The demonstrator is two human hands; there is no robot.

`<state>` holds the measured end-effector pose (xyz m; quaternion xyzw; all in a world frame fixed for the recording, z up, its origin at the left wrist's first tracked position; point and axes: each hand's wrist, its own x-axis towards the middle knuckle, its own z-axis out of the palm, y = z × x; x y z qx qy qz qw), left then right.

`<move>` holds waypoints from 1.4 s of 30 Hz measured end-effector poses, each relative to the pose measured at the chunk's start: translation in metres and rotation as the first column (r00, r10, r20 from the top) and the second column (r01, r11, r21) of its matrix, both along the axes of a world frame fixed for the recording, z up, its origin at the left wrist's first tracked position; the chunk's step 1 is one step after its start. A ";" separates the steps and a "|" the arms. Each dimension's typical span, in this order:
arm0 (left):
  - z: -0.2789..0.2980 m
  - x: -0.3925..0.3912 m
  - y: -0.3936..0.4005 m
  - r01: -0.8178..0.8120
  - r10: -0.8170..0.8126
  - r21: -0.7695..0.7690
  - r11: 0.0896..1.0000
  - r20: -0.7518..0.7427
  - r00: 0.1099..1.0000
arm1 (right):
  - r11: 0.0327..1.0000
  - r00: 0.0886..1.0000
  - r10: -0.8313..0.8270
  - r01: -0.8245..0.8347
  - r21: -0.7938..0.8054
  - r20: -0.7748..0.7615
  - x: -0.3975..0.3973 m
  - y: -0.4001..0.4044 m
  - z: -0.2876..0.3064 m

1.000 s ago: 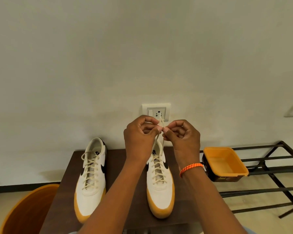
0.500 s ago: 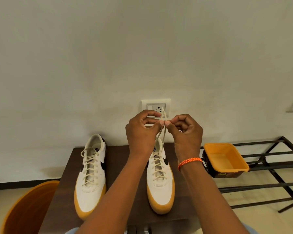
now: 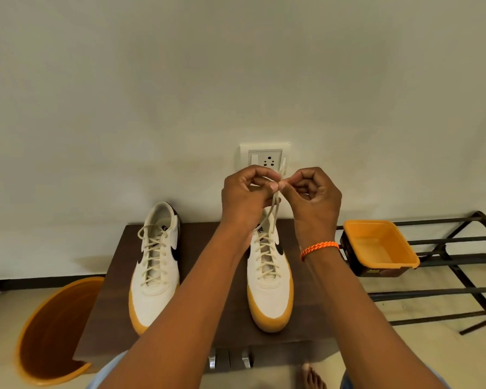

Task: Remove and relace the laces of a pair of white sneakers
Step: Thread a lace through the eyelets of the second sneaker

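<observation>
Two white sneakers with tan soles stand toe-toward-me on a dark wooden table [image 3: 208, 327]. The left sneaker [image 3: 155, 265] is fully laced and untouched. Over the right sneaker [image 3: 270, 279] my left hand [image 3: 246, 196] and my right hand [image 3: 314, 196] meet fingertip to fingertip. Both pinch the cream lace [image 3: 275, 203], whose two strands rise taut from the shoe's top eyelets. A short lace end sticks up above the fingers. My left wrist hides the shoe's collar.
An orange tub [image 3: 379, 249] sits on a black metal rack [image 3: 458, 259] to the right. An orange bucket [image 3: 54, 332] stands on the floor at left. A wall socket [image 3: 264, 158] is behind my hands. My bare foot [image 3: 312, 377] shows below the table.
The view has tilted slightly, so hands and shoes sit a little higher in frame. Both hands keep pinching the lace ends together above the right sneaker; my right fingers have loosened a little.
</observation>
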<state>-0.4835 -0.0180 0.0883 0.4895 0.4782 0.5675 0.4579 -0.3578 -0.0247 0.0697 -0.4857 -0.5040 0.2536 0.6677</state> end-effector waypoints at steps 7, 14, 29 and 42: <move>-0.013 0.009 0.004 0.010 -0.012 -0.030 0.999 -0.056 0.998 | 0.992 0.972 0.076 -0.096 -0.079 -0.223 0.002 0.007 -0.035; -0.005 -0.005 0.019 -0.034 0.033 0.008 0.999 0.077 0.997 | 0.931 0.919 0.345 -0.309 -0.197 0.189 -0.010 0.010 -0.052; -0.083 -0.011 0.052 -0.144 0.111 -0.045 0.989 -0.427 0.897 | 0.952 0.773 0.189 0.007 -0.307 0.605 0.002 0.070 -0.098; -0.096 0.008 0.092 0.117 -0.179 -0.183 0.976 -0.983 -0.047 | 0.862 0.292 0.403 0.198 -0.467 0.867 -0.010 0.069 -0.117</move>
